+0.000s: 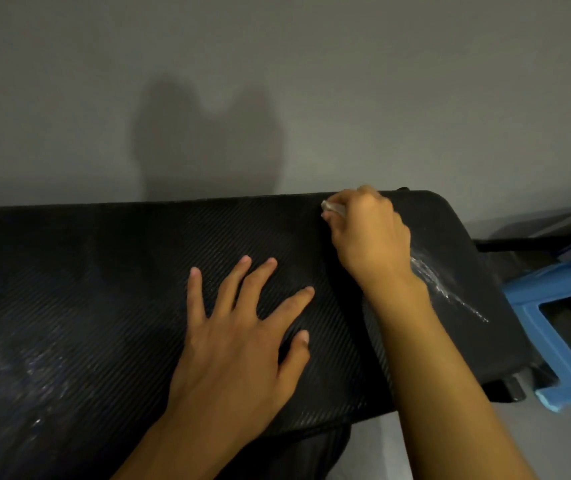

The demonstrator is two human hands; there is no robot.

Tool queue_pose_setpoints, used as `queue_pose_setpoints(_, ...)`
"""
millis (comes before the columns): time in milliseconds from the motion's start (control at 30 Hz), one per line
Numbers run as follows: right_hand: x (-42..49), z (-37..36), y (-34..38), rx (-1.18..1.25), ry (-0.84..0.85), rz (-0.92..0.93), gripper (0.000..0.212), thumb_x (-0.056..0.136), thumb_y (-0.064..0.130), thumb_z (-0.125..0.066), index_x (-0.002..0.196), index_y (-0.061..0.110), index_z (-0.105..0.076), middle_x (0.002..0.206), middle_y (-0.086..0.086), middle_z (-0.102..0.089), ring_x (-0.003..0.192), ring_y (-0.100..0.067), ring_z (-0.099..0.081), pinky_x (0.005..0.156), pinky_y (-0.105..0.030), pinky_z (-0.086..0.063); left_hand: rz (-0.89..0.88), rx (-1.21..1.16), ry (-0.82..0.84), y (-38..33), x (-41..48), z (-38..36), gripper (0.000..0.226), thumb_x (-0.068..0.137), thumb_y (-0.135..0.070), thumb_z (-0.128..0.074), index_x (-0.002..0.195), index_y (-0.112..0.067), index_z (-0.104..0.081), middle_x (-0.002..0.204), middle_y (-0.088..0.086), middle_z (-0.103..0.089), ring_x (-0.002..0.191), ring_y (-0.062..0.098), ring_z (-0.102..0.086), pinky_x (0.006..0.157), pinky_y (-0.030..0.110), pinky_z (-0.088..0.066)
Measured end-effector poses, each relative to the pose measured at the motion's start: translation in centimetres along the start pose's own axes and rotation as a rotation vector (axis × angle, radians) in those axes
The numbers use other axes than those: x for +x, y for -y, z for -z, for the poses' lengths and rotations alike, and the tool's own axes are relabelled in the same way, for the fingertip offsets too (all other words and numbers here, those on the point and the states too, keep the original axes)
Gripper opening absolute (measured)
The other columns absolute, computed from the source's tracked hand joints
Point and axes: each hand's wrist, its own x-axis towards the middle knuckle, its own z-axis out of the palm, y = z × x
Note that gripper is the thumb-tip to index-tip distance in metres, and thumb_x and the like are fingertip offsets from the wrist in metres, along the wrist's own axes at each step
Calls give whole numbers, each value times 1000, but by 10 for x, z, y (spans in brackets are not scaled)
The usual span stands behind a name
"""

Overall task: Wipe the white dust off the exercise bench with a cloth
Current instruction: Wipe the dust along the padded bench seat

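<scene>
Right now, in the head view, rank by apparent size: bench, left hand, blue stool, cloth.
Largest: bench
Then left hand and blue stool, unsure: stool cropped, hand nearer
Smallest: cloth, mostly hidden in right hand

From my feed this reads as a plain room in a home set up for exercise, not a fitted gym. A black padded exercise bench (104, 289) with a woven-pattern cover spans the view from 9 to 3 o'clock, close against a bare grey wall (312, 81) at 12 o'clock. At 4 o'clock a blue plastic stool (540, 292) stands just beside the bench's end on a pale floor (537, 445). I cannot make out the dark clutter behind it.
</scene>
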Motion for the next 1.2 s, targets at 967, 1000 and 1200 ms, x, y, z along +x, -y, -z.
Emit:
queue_pose_setpoints(967,-150,25,-59,328,17,-148,19,89,35,-69,108,37,-71,101,18,-58,88,-10,-65,73,-42,-56,-47,18,-69,-49,28,-19,52,81,-36,-71,132,-37,-66,146,19,-55,140,43,-47,109,78,-31)
queue_pose_setpoints(1000,-155,27,-65,357,22,-175,18,87,35,-71,105,38,-72,98,18,-59,87,-8,-66,72,-42,-57,-52,4,-76,-53,32,-20,50,83,-37,-69,132,-38,-65,147,19,-54,141,43,-46,109,79,-30)
queue_pose_setpoints(1200,-123,23,-76,209,-94,-285,21,95,37,-64,115,32,-70,106,11,-55,96,-19,-62,73,-33,-45,-76,-15,-117,-67,40,-31,43,96,-38,-52,138,-42,-59,154,15,-49,148,42,-37,112,80,-19)
